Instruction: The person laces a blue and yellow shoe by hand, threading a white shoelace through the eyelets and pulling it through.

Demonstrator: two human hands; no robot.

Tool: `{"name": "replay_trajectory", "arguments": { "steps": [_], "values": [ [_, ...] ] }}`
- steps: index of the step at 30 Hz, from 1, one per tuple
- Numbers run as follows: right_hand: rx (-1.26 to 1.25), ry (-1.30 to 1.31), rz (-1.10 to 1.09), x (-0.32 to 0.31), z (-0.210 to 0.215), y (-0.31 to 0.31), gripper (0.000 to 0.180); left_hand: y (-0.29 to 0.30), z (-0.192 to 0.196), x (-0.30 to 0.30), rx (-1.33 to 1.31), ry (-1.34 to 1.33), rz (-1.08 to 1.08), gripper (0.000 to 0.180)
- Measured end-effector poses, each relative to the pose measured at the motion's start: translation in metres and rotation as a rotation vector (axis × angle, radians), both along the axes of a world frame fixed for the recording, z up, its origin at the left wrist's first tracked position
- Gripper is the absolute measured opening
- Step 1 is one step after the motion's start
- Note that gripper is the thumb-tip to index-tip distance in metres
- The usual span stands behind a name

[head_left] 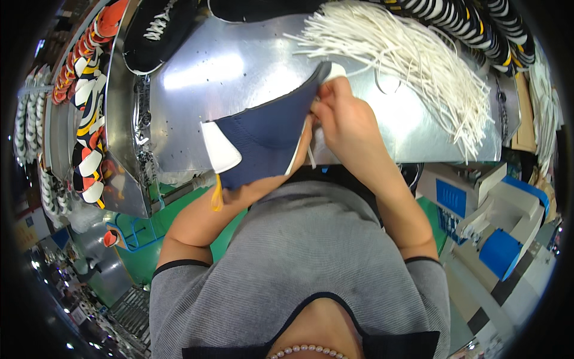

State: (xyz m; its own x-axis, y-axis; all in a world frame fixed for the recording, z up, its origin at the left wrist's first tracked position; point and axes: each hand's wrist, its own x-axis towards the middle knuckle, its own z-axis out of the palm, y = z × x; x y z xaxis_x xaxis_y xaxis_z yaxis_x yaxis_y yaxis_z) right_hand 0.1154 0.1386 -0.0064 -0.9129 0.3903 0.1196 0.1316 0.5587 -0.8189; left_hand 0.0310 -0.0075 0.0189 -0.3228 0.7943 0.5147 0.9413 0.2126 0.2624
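A navy shoe upper [263,131] with white end patches is held up above the front edge of the metal table. A yellow strip [217,194] hangs from its lower left corner. My left hand [304,145] supports it from behind and below; the upper hides most of those fingers. At its upper right end, beside a white tab, my right hand [350,122] is closed with thumb and fingers pinched on the edge. A short white lace end hangs below the right hand; whether the fingers grip that lace too is hidden.
A large heap of white laces [394,54] covers the table's [191,96] right side. A black shoe [158,33] lies at the far left. Stacked shoe uppers [89,137] line the left rack, with more at the far right. A beige machine with a blue part [501,254] stands at right.
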Motion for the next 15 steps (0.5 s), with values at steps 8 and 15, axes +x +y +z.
{"name": "replay_trajectory", "arguments": {
  "steps": [8, 15],
  "values": [
    [-0.04, -0.088, 0.03, 0.037, 0.04, 0.057, 0.026, -0.034, -0.033, -0.013, 0.139, -1.661, 0.104, 0.028],
    [-0.582, 0.03, -0.088, 0.006, -0.017, 0.028, 0.048, -0.03, -0.042, -0.021, 0.176, -1.328, 0.202, 0.023]
  ]
}}
